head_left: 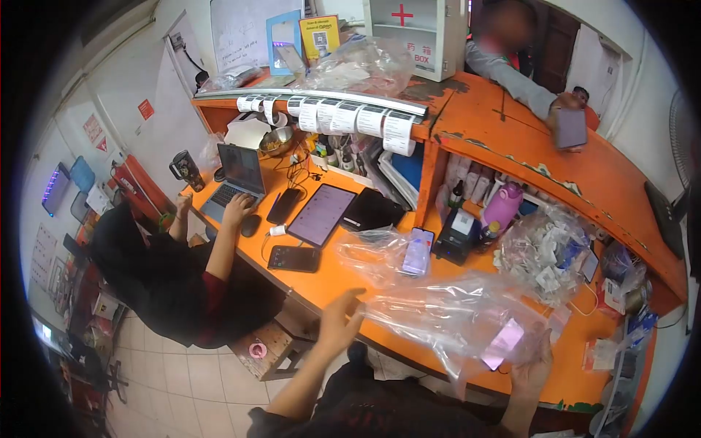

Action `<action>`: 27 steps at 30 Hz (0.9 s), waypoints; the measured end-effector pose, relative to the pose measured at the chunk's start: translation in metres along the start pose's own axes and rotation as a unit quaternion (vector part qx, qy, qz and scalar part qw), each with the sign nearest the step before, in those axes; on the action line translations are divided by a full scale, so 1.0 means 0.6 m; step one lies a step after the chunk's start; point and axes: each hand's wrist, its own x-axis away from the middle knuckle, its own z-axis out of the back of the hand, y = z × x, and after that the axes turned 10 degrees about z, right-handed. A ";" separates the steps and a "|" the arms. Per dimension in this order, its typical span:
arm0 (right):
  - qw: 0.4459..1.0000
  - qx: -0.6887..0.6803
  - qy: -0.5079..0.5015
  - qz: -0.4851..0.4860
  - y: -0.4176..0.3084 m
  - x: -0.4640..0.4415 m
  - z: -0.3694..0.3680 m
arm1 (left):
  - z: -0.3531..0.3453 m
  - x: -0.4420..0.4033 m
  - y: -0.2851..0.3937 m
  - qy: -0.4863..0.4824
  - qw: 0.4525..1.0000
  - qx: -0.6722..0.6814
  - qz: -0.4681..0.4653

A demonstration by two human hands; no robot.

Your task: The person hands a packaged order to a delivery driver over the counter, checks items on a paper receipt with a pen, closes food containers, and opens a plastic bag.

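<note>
A large clear plastic bag [453, 306] stretches between my two hands above the orange desk [394, 339]. My left hand [342, 320] is at the bag's left end, its thumb and fingers apart near the edge. At the right end my right hand [533, 369] grips the bag, its fingers partly hidden behind the plastic. A pink-white slip [502, 343] shows at the bag's lower right. Just beyond the bag lies a lit phone [417, 252], beside another crumpled clear bag [372, 255].
A seated co-worker [168, 270] types on a laptop [232, 175] at the left. A tablet [321, 213], a black card terminal [457, 235] and a bag of crumpled papers [544, 255] stand on the desk. Across the raised counter [533, 153] a person [511, 73] holds out a phone [570, 128].
</note>
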 end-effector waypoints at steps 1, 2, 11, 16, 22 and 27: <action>0.992 -0.045 -0.102 -0.062 0.005 -0.004 -0.001 | -0.016 -0.001 -0.032 -0.036 0.998 0.032 0.043; 0.968 -0.076 -0.203 -0.125 0.010 -0.007 -0.002 | -0.030 -0.012 -0.063 -0.035 0.941 0.300 0.156; 0.938 0.333 0.069 0.071 0.188 -0.099 -0.155 | 0.180 -0.110 -0.104 -0.453 0.759 0.414 0.218; 0.981 0.190 -0.021 -0.021 0.215 -0.108 -0.179 | 0.278 -0.174 -0.267 -0.370 0.783 0.461 0.191; 0.786 0.382 -0.448 -0.190 0.195 -0.166 -0.176 | 0.309 -0.237 -0.204 -0.286 0.721 0.624 -0.088; 0.927 0.232 -0.290 -0.062 0.224 -0.199 -0.166 | 0.236 -0.239 -0.314 -0.473 0.678 0.562 0.027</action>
